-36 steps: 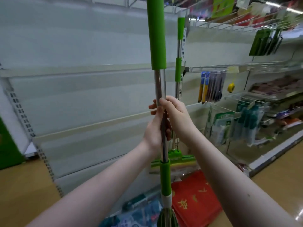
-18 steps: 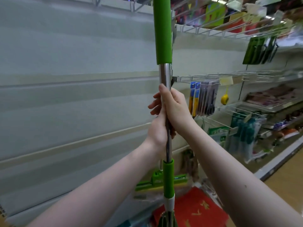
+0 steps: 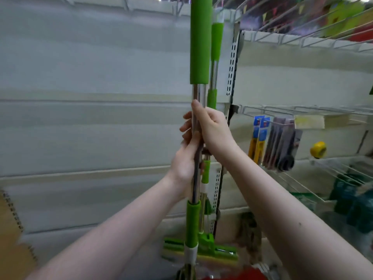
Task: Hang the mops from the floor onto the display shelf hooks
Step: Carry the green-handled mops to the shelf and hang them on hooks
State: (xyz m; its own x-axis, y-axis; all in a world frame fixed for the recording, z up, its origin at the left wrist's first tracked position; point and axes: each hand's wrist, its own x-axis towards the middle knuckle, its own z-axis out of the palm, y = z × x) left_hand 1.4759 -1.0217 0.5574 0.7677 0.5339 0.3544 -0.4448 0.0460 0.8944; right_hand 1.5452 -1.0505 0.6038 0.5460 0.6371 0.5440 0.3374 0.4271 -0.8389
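I hold a mop (image 3: 199, 47) upright in front of me; it has a steel pole with green foam sleeves, and its top runs out of view. My left hand (image 3: 184, 166) grips the steel pole from the left. Just above it my right hand (image 3: 212, 130) is wrapped around the same pole, thumb pointing up. Right behind it a second green mop (image 3: 216, 41) hangs against the pale display shelf back panel (image 3: 90, 67), its flat green head (image 3: 212, 247) low near the floor. The hooks at the top are not clear to see.
A slotted shelf upright (image 3: 232, 67) stands just right of the mops. Wire shelves (image 3: 302, 110) with hanging packaged goods (image 3: 276, 142) and a yellow item (image 3: 317, 149) fill the right side. Something red (image 3: 242, 276) lies on the floor below.
The view has closed in on the shelf and swung so the hanging mop sits right behind the held one. Both hands keep the same grip on the pole.
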